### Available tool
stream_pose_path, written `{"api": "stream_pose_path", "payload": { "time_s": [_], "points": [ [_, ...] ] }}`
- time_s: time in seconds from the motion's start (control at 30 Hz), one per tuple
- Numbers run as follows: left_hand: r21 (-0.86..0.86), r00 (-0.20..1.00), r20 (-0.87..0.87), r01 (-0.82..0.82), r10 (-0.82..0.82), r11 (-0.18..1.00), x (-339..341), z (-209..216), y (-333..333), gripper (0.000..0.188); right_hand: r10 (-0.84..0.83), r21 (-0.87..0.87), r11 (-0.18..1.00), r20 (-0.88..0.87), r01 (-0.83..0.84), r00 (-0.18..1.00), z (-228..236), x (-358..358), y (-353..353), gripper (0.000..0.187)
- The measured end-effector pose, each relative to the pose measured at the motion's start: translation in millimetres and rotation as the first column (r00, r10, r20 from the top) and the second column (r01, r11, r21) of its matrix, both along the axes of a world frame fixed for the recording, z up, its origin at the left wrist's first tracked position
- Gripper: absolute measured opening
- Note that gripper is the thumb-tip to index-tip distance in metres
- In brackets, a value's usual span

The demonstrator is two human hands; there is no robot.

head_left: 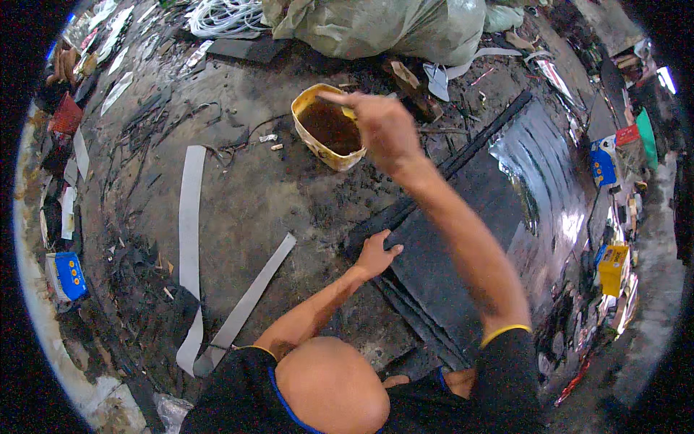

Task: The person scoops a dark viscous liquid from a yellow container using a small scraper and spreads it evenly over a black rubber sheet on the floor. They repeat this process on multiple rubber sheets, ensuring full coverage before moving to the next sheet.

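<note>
My right hand (388,132) is closed above the right rim of a cut-open yellowish container (335,160), which holds dark brown liquid. Something slim reaches from its fingers over the opening, but I cannot make out its kind. Lower down, my left hand (376,255) grips the near-left corner of a large black sheet (455,239) that looks like rubber, its thumb lying toward the sheet. Shiny wet-looking streaks cover the sheet's right part. Dark strips run along its upper-left and lower edges.
Left of the container, a long pale grey strap (190,217) lies folded on the dirty floor. A bulging greenish sack (383,29) and a coil of white cord (225,18) are at the far side. Blue boxes (66,276), a yellow box (614,270) and scraps line both sides.
</note>
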State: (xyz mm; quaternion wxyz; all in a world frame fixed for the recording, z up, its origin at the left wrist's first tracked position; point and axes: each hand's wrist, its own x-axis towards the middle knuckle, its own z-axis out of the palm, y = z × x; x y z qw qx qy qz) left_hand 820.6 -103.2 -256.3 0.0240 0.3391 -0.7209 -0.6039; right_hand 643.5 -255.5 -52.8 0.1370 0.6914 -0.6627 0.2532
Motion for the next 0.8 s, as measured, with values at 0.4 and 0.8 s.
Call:
{"api": "stream_pose_path", "payload": {
  "time_s": [0.4, 0.8],
  "points": [
    [-0.036, 0.998, -0.053, -0.044, 0.042, 0.998, -3.6, -7.3, -7.0, 0.043, -0.174, 0.500, 0.860, 0.090, 0.107, 0.981, 131.2, -19.5, 125.9, 0.023],
    [0.056, 0.995, 0.085, 0.044, -0.049, 0.997, -11.1, 32.7, -0.8, 0.074, -0.886, 0.457, 0.206, 0.462, 0.865, -0.033, 55.1, -238.4, 563.5, 0.054]
  ]
}}
